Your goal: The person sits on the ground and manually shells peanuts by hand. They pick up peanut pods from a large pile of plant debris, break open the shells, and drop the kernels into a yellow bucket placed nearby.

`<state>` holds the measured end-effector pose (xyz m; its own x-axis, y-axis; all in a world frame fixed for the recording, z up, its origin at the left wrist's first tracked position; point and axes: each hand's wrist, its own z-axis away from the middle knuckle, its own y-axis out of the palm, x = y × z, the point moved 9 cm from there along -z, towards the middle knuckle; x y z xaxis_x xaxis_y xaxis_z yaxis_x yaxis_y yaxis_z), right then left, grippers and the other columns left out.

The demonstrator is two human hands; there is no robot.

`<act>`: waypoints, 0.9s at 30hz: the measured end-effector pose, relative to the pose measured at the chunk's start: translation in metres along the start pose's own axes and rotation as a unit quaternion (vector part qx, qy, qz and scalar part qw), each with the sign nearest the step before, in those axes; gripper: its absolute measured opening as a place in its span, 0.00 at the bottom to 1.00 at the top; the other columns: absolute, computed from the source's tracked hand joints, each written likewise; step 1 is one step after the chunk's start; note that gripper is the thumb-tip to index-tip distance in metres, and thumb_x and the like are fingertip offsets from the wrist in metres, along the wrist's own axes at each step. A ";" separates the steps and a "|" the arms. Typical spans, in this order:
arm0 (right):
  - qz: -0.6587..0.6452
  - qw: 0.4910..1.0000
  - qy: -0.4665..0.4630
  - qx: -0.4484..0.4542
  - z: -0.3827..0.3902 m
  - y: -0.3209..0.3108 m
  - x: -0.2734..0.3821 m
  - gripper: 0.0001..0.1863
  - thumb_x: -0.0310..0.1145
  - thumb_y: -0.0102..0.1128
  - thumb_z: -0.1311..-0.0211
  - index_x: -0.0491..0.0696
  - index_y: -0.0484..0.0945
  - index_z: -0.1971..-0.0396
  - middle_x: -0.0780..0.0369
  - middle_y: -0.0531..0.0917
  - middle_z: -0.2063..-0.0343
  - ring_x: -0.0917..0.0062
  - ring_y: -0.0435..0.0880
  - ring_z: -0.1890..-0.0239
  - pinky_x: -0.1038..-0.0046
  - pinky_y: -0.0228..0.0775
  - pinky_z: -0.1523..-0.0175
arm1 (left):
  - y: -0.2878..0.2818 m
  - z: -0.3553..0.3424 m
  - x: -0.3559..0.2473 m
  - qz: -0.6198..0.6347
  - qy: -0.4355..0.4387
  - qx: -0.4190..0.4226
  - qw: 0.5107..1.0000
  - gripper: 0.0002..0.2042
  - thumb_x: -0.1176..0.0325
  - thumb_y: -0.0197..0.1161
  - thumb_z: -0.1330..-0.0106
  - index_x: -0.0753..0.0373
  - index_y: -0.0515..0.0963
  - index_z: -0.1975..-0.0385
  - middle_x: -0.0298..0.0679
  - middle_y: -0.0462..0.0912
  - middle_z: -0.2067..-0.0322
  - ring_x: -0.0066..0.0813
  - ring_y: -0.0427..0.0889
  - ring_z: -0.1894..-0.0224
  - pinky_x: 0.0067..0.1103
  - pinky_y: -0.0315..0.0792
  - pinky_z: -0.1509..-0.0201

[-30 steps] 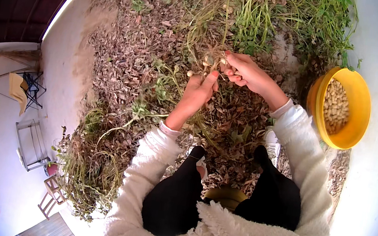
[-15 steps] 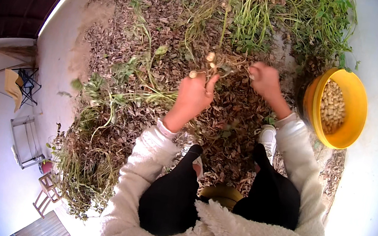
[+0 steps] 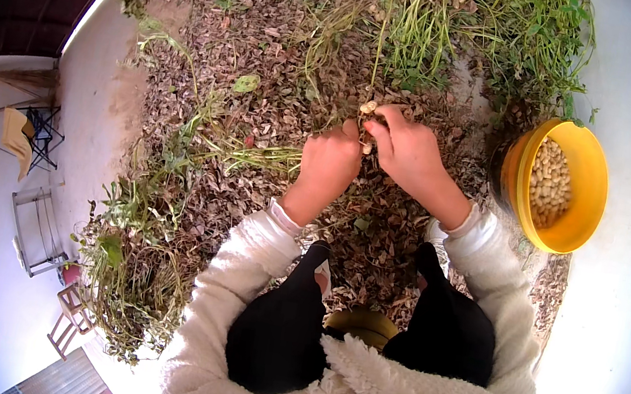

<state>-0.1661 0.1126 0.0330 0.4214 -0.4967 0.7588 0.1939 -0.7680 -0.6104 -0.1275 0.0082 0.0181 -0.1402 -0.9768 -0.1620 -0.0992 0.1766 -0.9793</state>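
My left hand is closed around the root end of a peanut plant, fingers curled, with stems trailing leftward below it. My right hand is right beside it, thumb and forefinger closed at the plant's small cluster of pale pods; the exact grip is partly hidden by the fingers. To the right stands a yellow bucket holding many pale peanuts.
Green plants with pods lie along the top over dry leaf litter. More stems heap at lower left. A folding chair, metal frame and wooden stool are at left. A white wall runs along the right.
My hands have come back together after being apart half a second ago; my right hand moved left and slightly down. The pod cluster is now mostly between my fingers.
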 end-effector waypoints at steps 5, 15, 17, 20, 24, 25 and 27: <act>-0.022 0.992 -0.091 -0.081 0.006 0.001 0.006 0.07 0.30 0.60 0.40 0.43 0.74 0.67 0.56 0.77 0.81 0.62 0.79 0.80 0.67 0.68 0.77 | -0.001 0.001 -0.004 0.002 0.011 0.004 1.000 0.04 0.75 0.57 0.42 0.65 0.70 0.73 0.43 0.78 0.82 0.38 0.82 0.82 0.28 0.75 0.81; -0.644 0.695 0.298 0.115 0.030 0.034 -0.032 0.08 0.32 0.51 0.30 0.43 0.74 0.65 0.72 0.69 0.82 0.91 0.59 0.85 0.85 0.51 0.83 | 0.003 -0.001 -0.011 0.045 0.010 0.013 0.999 0.03 0.77 0.57 0.45 0.67 0.69 0.75 0.45 0.79 0.83 0.39 0.82 0.83 0.29 0.75 0.82; -0.675 0.679 0.272 0.098 0.028 0.024 -0.037 0.08 0.33 0.50 0.30 0.44 0.74 0.64 0.73 0.67 0.82 0.92 0.57 0.86 0.87 0.48 0.84 | 0.008 0.000 -0.008 0.033 0.002 0.013 0.999 0.03 0.77 0.57 0.45 0.67 0.69 0.75 0.45 0.78 0.84 0.39 0.82 0.84 0.29 0.75 0.83; -0.710 0.665 0.224 0.061 0.009 -0.019 -0.032 0.09 0.33 0.47 0.28 0.44 0.72 0.62 0.71 0.68 0.80 0.92 0.59 0.85 0.90 0.48 0.84 | 0.014 0.008 0.015 0.009 -0.023 0.012 1.000 0.04 0.77 0.57 0.44 0.67 0.70 0.76 0.44 0.78 0.84 0.36 0.82 0.84 0.27 0.75 0.84; -0.653 0.715 0.237 0.071 -0.006 -0.031 -0.035 0.12 0.40 0.48 0.28 0.47 0.73 0.66 0.69 0.73 0.79 0.90 0.57 0.87 0.87 0.48 0.85 | 0.001 0.003 0.007 -0.001 -0.013 -0.002 1.000 0.04 0.77 0.57 0.43 0.66 0.70 0.77 0.42 0.78 0.84 0.34 0.81 0.84 0.25 0.75 0.84; -0.585 0.775 0.223 0.085 -0.009 -0.025 -0.045 0.14 0.41 0.48 0.28 0.47 0.73 0.68 0.68 0.73 0.80 0.88 0.59 0.87 0.84 0.51 0.84 | 0.002 0.003 0.001 -0.010 0.002 -0.014 1.000 0.04 0.77 0.58 0.44 0.66 0.70 0.78 0.42 0.78 0.84 0.34 0.81 0.84 0.25 0.75 0.83; -0.368 0.918 0.127 0.073 -0.021 -0.022 -0.053 0.16 0.42 0.48 0.28 0.46 0.73 0.71 0.64 0.73 0.83 0.82 0.64 0.87 0.78 0.57 0.82 | 0.003 0.002 -0.007 -0.028 0.022 -0.023 0.999 0.04 0.77 0.58 0.45 0.66 0.70 0.78 0.42 0.78 0.84 0.34 0.81 0.84 0.25 0.75 0.83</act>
<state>-0.2116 0.1476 0.0114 -0.0887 0.0431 0.9951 0.4685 -0.8799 0.0799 -0.1245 0.0148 0.0161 -0.1761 -0.9792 -0.1010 -0.1523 0.1284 -0.9800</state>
